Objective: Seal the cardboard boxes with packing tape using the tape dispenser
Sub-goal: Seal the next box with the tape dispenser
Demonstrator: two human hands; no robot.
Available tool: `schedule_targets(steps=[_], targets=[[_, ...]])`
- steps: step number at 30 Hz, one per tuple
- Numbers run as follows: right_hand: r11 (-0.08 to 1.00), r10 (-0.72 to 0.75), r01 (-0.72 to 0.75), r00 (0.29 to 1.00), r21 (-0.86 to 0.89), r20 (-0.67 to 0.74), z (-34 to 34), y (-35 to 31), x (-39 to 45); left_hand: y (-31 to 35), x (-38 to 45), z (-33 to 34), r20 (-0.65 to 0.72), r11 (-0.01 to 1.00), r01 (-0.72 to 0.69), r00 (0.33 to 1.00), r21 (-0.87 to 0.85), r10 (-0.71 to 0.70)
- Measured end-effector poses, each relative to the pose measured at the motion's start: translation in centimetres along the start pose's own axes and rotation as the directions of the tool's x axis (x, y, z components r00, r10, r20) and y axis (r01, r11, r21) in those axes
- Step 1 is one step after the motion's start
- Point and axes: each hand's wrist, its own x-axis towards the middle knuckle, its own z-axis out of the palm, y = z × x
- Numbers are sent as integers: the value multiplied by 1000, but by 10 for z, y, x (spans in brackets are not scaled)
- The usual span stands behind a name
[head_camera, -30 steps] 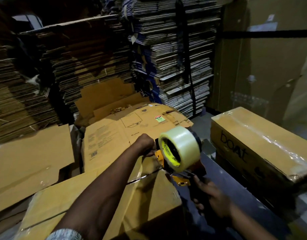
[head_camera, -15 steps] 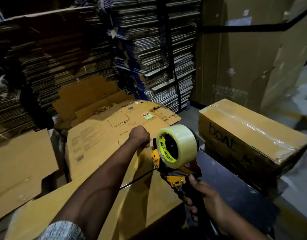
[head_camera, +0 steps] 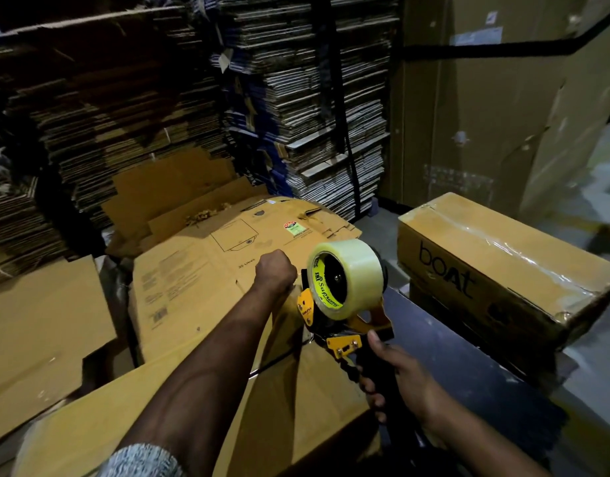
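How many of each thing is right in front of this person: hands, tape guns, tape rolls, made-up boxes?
Hands: 2, left hand, right hand
Tape guns: 1, tape gun
Tape rolls: 1, tape roll
Made-up boxes: 2, near box, boAt box
Total: 6

Ahead of me stand tall stacks of flattened cartons [head_camera: 307,98], one bound by a black strap [head_camera: 334,108]. Loose flattened cardboard sheets [head_camera: 200,270] lie spread below them, one bearing a green and red sticker [head_camera: 291,227]. A large brown cardboard panel [head_camera: 475,108] leans at the right.
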Motion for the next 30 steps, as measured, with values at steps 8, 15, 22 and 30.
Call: schedule_targets(steps=[8, 15, 22, 30], targets=[[1000, 10, -10, 1000, 1, -7, 2, -4, 2, 0, 7, 6, 7, 999, -24, 1000, 46, 23], [999, -6, 5, 1000, 46, 23, -4, -3, 0, 2, 13, 5, 6, 1000, 4, 1000, -7, -4], [999, 32, -33, 999, 32, 16, -3, -1, 2, 0, 9, 8, 29, 999, -2, 1000, 54, 0], [999, 29, -30, 999, 12, 22, -4, 1, 7, -18, -2, 16, 146, 998, 7, 989, 57, -15]])
